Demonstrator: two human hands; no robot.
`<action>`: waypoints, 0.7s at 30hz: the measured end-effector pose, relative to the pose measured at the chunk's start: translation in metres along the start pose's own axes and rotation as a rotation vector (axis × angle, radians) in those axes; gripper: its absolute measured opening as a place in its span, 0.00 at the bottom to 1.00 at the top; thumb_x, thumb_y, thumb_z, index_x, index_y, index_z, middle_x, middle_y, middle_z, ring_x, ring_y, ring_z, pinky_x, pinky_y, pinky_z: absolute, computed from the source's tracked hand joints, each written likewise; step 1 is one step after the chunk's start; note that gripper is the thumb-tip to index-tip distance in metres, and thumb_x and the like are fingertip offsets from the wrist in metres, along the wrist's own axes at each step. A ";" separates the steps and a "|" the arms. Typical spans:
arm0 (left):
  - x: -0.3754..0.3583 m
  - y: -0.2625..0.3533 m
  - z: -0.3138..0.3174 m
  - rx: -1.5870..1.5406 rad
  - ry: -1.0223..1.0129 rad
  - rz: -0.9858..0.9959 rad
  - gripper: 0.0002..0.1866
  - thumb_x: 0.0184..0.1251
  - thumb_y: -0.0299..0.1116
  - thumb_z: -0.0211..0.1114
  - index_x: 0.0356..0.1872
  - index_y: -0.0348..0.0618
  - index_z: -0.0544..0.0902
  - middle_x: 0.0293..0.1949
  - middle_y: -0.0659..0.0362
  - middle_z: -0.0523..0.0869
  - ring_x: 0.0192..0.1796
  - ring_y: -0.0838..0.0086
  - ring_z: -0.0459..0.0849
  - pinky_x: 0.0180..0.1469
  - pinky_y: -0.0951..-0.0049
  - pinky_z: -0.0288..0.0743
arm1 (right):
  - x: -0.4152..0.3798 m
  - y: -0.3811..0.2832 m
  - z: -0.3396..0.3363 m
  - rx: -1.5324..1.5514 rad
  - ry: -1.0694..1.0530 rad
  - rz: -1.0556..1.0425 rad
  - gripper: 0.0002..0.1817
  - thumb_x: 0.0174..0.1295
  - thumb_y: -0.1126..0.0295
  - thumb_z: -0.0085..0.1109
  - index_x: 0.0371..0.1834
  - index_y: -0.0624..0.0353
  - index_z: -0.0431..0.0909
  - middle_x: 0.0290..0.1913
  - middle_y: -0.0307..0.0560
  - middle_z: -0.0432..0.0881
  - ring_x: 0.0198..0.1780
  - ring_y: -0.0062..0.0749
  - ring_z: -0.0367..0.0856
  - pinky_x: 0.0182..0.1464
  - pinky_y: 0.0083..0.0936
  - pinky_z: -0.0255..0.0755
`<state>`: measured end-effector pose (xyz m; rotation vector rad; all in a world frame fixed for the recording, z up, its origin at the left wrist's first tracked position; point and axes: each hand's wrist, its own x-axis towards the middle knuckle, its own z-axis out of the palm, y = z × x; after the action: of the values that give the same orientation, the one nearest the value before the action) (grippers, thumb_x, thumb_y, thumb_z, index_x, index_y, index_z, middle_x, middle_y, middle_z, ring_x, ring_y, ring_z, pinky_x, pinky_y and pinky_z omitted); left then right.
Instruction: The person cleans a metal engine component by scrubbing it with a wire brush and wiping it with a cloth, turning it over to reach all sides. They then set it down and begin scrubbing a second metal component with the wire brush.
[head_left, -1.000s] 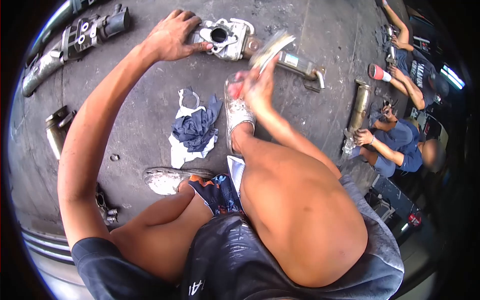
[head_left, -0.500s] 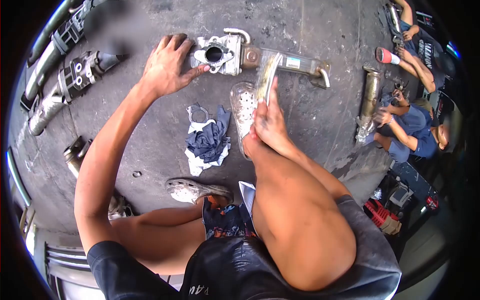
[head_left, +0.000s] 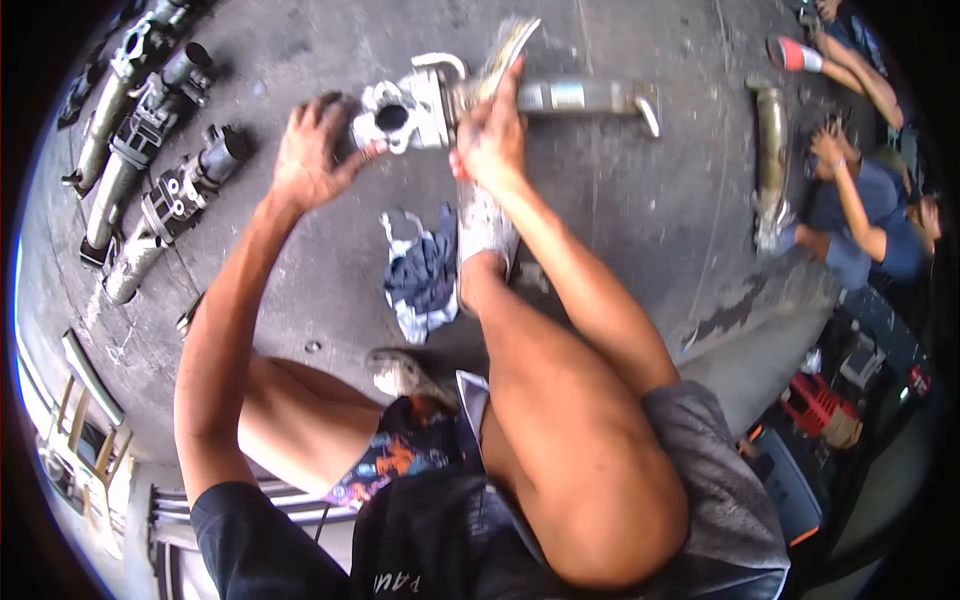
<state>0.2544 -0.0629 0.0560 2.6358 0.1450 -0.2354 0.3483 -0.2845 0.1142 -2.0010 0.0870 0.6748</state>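
A stained grey concrete floor (head_left: 640, 210) fills the view. At ten o'clock, several metal pipe assemblies (head_left: 150, 140) lie in a row near the floor's edge. The left hand (head_left: 310, 155), fingers spread, presses on the flange end of a metal valve assembly (head_left: 420, 100) at twelve o'clock. The right hand (head_left: 490, 135) grips a wire brush (head_left: 505, 50) against that part. A crumpled blue-and-white rag (head_left: 420, 270) lies just below. At three o'clock, other people (head_left: 860, 220) crouch beside another pipe (head_left: 772, 160).
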 end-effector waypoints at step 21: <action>-0.001 -0.007 0.008 -0.007 0.101 0.039 0.44 0.62 0.70 0.68 0.66 0.41 0.80 0.69 0.47 0.76 0.71 0.48 0.71 0.74 0.52 0.68 | -0.024 -0.001 -0.013 -0.038 0.053 0.015 0.43 0.77 0.75 0.43 0.86 0.54 0.27 0.35 0.51 0.83 0.18 0.33 0.80 0.15 0.29 0.76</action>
<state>0.2509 -0.0608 0.0457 2.6414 0.1283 -0.0884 0.3338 -0.2994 0.1316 -2.0572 0.1225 0.6372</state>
